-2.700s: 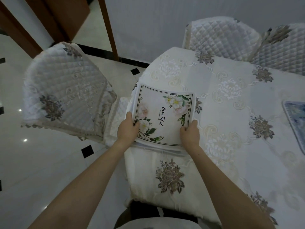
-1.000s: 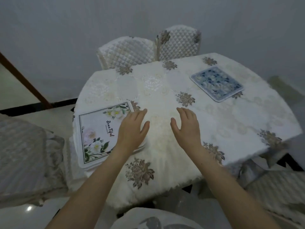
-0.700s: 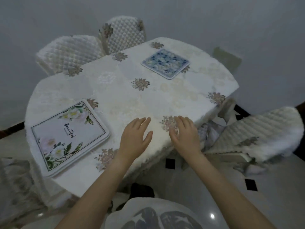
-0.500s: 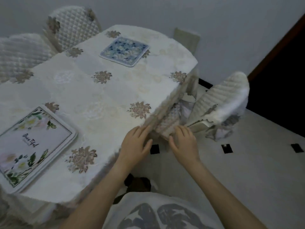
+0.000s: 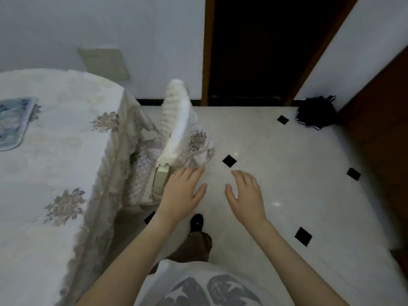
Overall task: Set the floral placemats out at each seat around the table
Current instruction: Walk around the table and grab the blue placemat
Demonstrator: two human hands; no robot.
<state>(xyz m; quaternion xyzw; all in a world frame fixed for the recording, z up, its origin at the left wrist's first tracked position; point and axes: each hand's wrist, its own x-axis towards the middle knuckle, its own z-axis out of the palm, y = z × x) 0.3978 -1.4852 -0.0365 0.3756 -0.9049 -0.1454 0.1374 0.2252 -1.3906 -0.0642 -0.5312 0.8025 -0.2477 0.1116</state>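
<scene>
The table (image 5: 57, 164) with its cream floral cloth fills the left side. A blue patterned mat (image 5: 12, 123) lies on it at the left edge of view. The floral placemat stack is out of view. My left hand (image 5: 182, 193) hovers open over the floor beside a quilted chair (image 5: 178, 127) tucked against the table. My right hand (image 5: 245, 195) is also open, palm down, a little to the right. Neither hand holds anything.
A pale tiled floor (image 5: 287, 173) with small black diamonds spreads to the right. A dark open doorway (image 5: 254, 49) stands ahead, a black bag (image 5: 315, 114) lies by the wall at the right, and my foot (image 5: 196, 221) is below my hands.
My hands let go of the placemat stack at the table's left end. My view swung right along the table past the blue mat; both hands now hang over the floor by the chair.
</scene>
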